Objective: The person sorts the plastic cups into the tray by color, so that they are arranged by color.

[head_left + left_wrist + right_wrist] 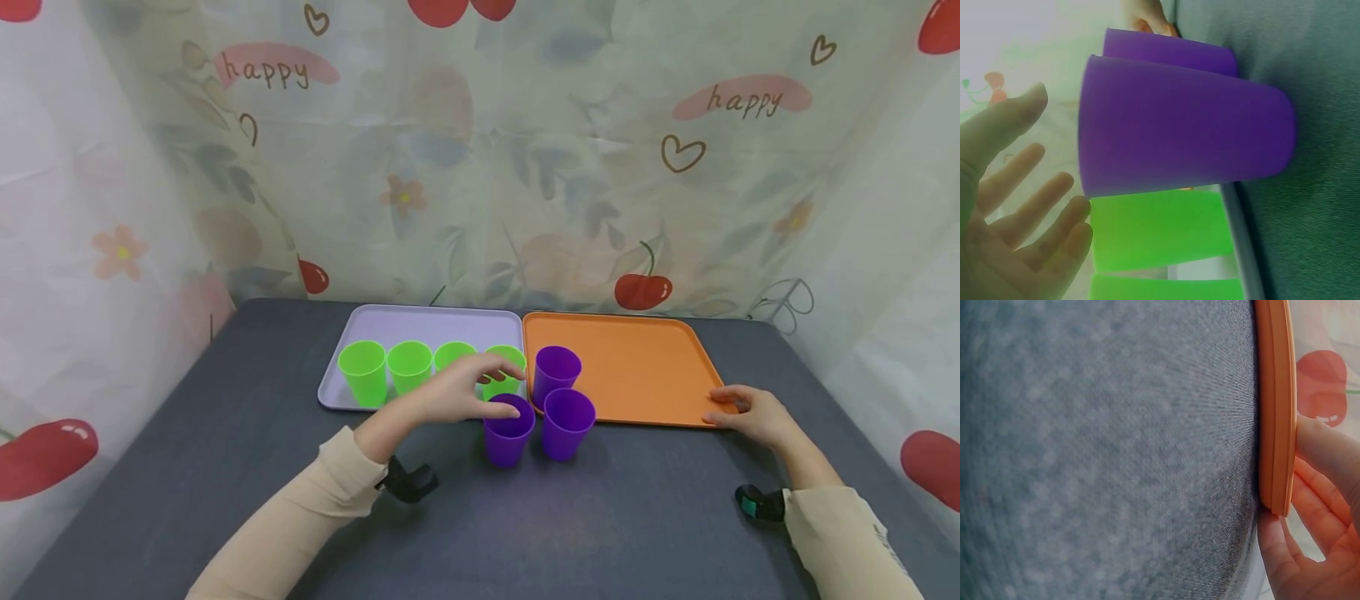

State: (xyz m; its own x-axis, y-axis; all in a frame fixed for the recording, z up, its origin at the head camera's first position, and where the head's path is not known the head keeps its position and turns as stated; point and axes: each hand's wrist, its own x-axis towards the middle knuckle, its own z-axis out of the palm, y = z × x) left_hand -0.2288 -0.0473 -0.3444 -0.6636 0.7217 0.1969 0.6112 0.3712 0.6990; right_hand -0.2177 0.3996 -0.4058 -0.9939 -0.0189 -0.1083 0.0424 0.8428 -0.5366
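Note:
Three purple cups stand upright: one cup (505, 442) at front left, another cup (567, 433) to its right, and a third cup (555, 372) on the left end of the orange tray (622, 367). My left hand (456, 388) reaches over the front left cup, thumb at its rim and fingers spread apart. In the left wrist view, thumb and fingers stand beside that cup's mouth (1179, 125), not wrapped round it. At the orange tray's front right corner rests my right hand (757, 414). Its thumb and fingers touch the tray rim (1275, 412) in the right wrist view.
Several green cups (364, 373) stand in a row on the lilac tray (435, 315) at left; my left hand partly covers the rightmost ones. Both trays lie side by side on a dark grey tabletop (600, 525). A printed curtain (495, 167) closes off the back and sides.

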